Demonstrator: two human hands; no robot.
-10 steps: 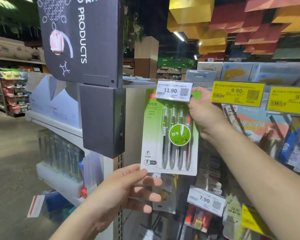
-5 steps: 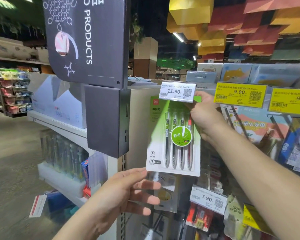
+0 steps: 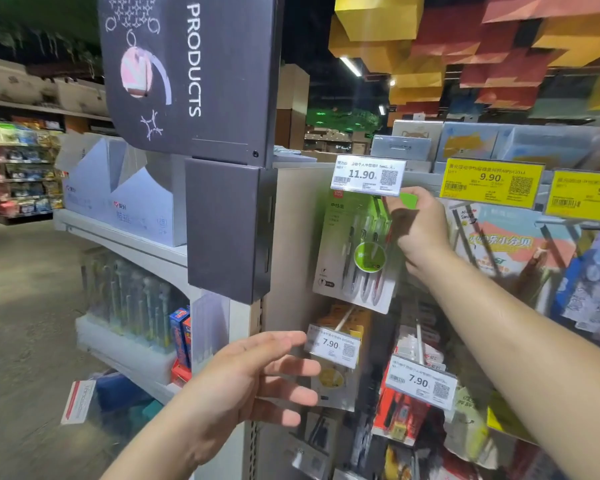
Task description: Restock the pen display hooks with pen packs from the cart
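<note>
My left hand point(image 3: 253, 379) hovers loose and holding nothing, below and left of the 11.90 price tag point(image 3: 368, 174). Directly under that tag hangs the green pen pack point(image 3: 355, 252), tilted, with several pens behind clear plastic. My right hand point(image 3: 418, 225) pinches its top corner. I judge I'm seating it on the hook; next comes sliding it back and releasing.

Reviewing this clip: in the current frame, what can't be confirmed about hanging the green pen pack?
Head view only:
- Hook under the 11.90 price tag: hidden by that tag and the right hand, so whether the green pen pack is threaded on it cannot be told.
- Pack's top edge: covered by the right hand's fingers.
- Cart: out of frame.
- Small print on the pack: blurred.
- Left hand: open below the pack, apart from it.
</note>
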